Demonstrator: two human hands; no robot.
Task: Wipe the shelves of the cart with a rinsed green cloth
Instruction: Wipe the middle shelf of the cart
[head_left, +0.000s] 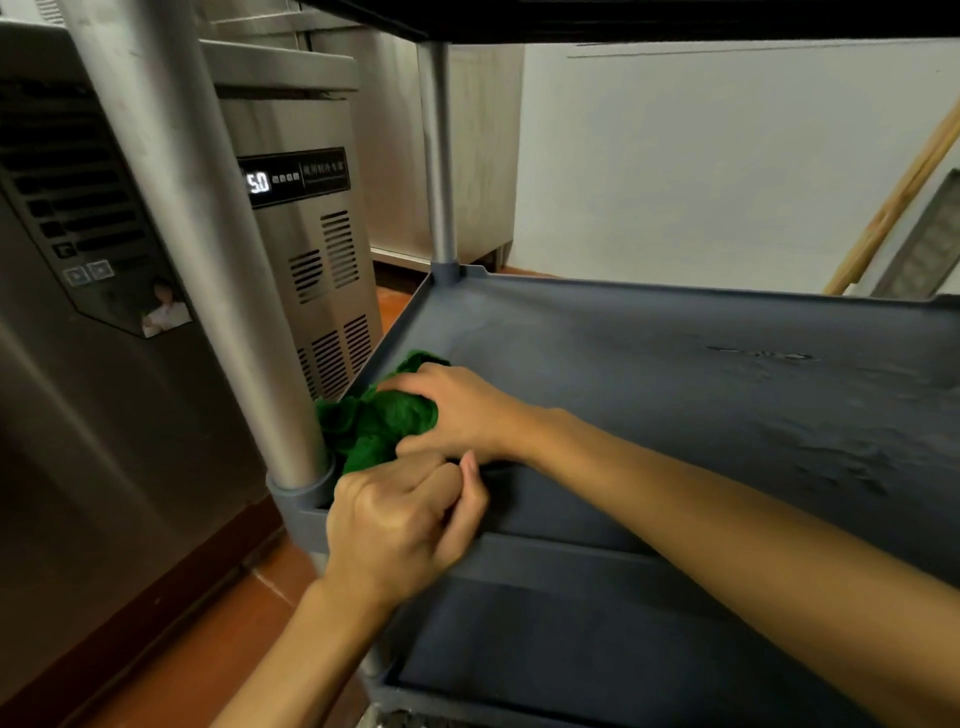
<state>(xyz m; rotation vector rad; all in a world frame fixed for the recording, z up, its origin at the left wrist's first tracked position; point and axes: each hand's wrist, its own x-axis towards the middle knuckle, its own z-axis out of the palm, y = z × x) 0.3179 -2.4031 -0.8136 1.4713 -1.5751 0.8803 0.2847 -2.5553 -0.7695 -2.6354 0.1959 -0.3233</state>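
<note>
A bunched green cloth (382, 423) lies in the near left corner of the cart's grey middle shelf (649, 364), against the metal post (208, 249). My right hand (457, 410) reaches in from the right and grips the cloth, fingers curled over its top. My left hand (400, 519) sits at the shelf's front rim just below the cloth, fingers curled; whether they pinch the cloth's near edge is hidden. The shelf surface looks wet in streaks on the right.
The lower shelf (545, 639) lies beneath the front rim. The top shelf's dark underside (675, 21) hangs overhead. Steel appliances (306, 244) stand close on the left over a red tiled floor (218, 639). A wooden stick (893, 202) leans on the white wall.
</note>
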